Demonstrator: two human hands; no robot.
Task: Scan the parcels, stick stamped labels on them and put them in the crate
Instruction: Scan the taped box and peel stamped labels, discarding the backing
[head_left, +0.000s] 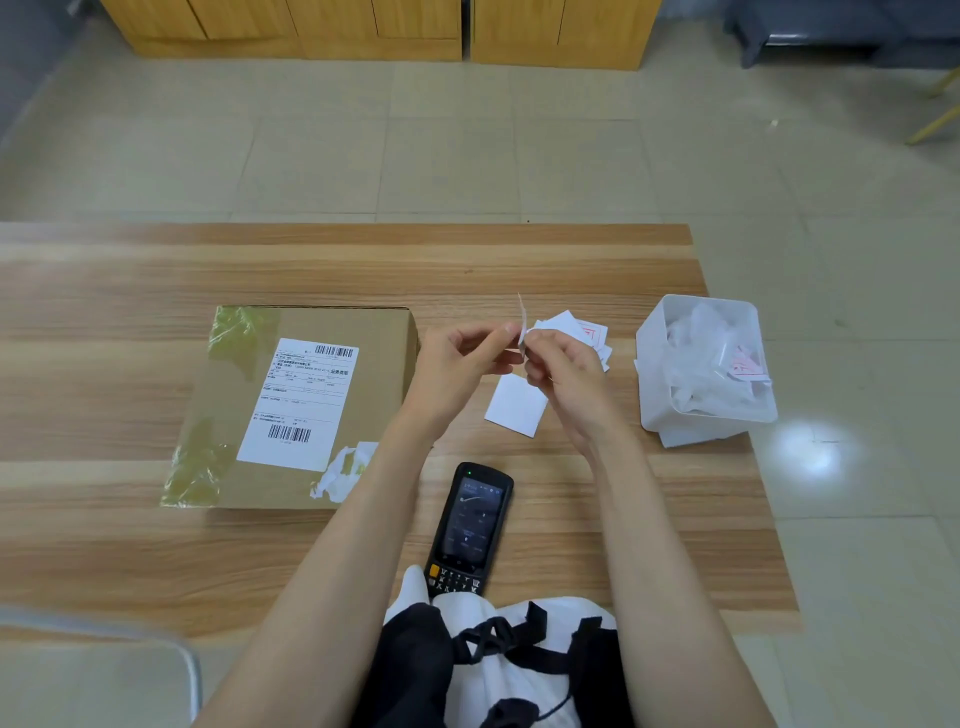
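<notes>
Head view, looking down over the surface (104, 545).

- Both forearms reach forward. My left grip (462, 358) and right grip (561, 374) meet above the surface, just right of the parcel.
- Each grip pinches the same small white label (522, 325) between thumb and fingertips. It stands upright and edge-on to me. Cannot tell if it is one layer or two.
- Parcel (311, 405): flat brown carton lying on the surface left of my grips. A white shipping sheet (298, 402) with two barcodes is stuck on top. There is shiny tape down its left side and torn white paper at its near right corner.
- Heap of loose labels (576, 327) on the surface just behind my right grip, with red stamp marks showing on some.
- One blank white square (517, 405) lies flat beneath my grips.
- Scanner (470, 525): black handheld with its screen lit and keypad toward me, lying between my forearms.
- White bin (701, 364) at the right edge of the surface, full of crumpled white scraps, one of them with red stamping.
</notes>
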